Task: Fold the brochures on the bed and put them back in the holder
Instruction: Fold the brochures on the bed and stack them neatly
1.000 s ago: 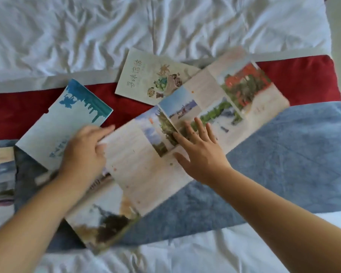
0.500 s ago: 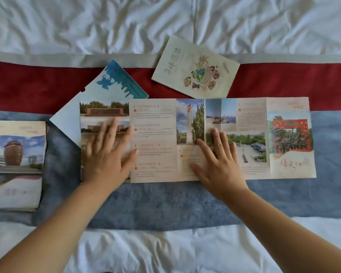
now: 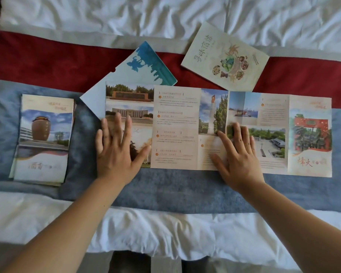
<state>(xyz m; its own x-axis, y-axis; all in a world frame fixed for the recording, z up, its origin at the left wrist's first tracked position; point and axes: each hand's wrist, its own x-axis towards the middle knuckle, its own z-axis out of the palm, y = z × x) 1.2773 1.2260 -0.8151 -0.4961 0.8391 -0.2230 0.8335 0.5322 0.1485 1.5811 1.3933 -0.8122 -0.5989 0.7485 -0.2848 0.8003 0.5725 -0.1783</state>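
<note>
The soft blue bed runner (image 3: pixel 175 190) gives under my palms, so I judge a fold made here could crease off the printed panel lines, or the sheet could skid. The unfolded brochure (image 3: pixel 175 127) lies flat across the runner. My left hand (image 3: pixel 116 152) rests open, fingers spread, on its left panel; my right hand (image 3: pixel 237 156) presses open near its middle. Neither grips. A folded stack (image 3: pixel 42 138) sits well left.

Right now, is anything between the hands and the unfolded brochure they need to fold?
No. The left hand and right hand lie flat on the unfolded brochure. It overlaps the blue sleeve. No holder is clearly identifiable.
</note>
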